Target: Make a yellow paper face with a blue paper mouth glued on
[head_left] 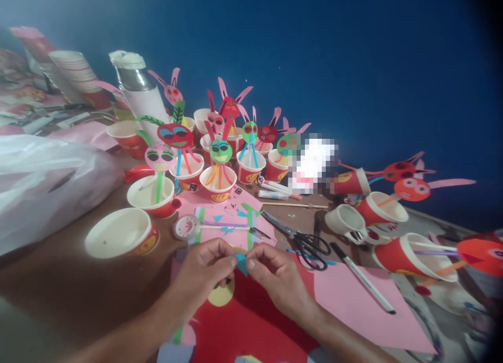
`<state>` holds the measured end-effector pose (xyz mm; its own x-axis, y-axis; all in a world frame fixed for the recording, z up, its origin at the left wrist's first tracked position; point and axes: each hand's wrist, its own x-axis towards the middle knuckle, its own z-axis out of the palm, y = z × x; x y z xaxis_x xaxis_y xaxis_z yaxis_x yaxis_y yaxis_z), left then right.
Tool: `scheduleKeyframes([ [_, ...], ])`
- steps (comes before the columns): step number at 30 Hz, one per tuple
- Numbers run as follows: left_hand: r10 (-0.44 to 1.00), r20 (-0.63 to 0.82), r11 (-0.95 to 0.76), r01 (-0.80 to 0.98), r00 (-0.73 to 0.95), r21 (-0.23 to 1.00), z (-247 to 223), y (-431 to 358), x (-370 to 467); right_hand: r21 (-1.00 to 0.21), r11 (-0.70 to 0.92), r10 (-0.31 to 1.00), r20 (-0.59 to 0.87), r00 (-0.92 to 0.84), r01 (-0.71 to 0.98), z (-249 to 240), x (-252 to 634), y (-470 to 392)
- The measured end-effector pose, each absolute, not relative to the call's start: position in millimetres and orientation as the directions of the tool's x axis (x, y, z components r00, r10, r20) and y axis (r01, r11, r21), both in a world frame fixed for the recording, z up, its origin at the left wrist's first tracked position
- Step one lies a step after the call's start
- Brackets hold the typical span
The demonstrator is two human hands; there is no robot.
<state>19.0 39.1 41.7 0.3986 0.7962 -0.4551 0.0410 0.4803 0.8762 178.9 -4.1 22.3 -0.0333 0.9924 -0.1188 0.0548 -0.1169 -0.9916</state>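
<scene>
Between my two hands is a small piece of blue paper, pinched from both sides. My left hand grips its left edge between thumb and fingers; my right hand grips the right edge the same way. Below them lies a large red paper sheet, with a pale yellow paper circle near my left hand. Just beyond the hands, a pink sheet carries blue paper scraps and thin sticks. Black-handled scissors lie to the right of my right hand.
Several red-and-white paper cups with paper-faced figures stand at the back. An upright cup is at the left, beside a white plastic bag. A tape roll, a marker and a mug lie around the hands.
</scene>
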Motion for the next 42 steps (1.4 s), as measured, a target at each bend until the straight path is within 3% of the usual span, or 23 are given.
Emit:
scheduleKeyframes([
  [5, 0.776, -0.405, 0.507, -0.096, 0.484, 0.856, 35.6, 34.7, 22.2, -0.988, -0.112, 0.994, -0.112, 0.003, 0.104, 28.8, 179.4, -1.0],
  [11, 0.772, -0.393, 0.488, -0.068, 0.500, 0.870, 36.1, 32.2, 28.4, -0.989, -0.090, 0.996, -0.086, 0.038, 0.119, 32.9, 179.2, 0.6],
  [23, 0.731, -0.404, 0.591, -0.215, 0.550, 0.777, 26.4, 41.6, 27.7, -0.972, -0.222, 0.975, -0.221, -0.024, -0.076, 23.8, 183.6, 10.9],
  [25, 0.761, -0.369, 0.557, -0.245, 0.533, 0.793, 27.3, 40.9, 26.5, -0.957, -0.260, 0.965, -0.256, -0.048, -0.126, 22.4, 182.7, 10.1],
  [30, 0.807, -0.324, 0.433, -0.120, 0.493, 0.894, 34.0, 36.4, 26.9, -0.910, -0.354, 0.934, -0.332, -0.134, -0.217, 19.3, 177.4, 3.9],
  [36, 0.869, -0.286, 0.367, -0.140, 0.403, 0.920, 34.2, 38.8, 30.2, -0.892, -0.396, 0.913, -0.357, -0.200, -0.218, 19.7, 174.4, 4.1],
  [42, 0.803, -0.440, 0.543, -0.187, 0.402, 0.819, 28.1, 48.4, 28.5, -0.942, -0.322, 0.940, -0.307, -0.147, -0.091, 28.4, 200.3, 14.3],
])
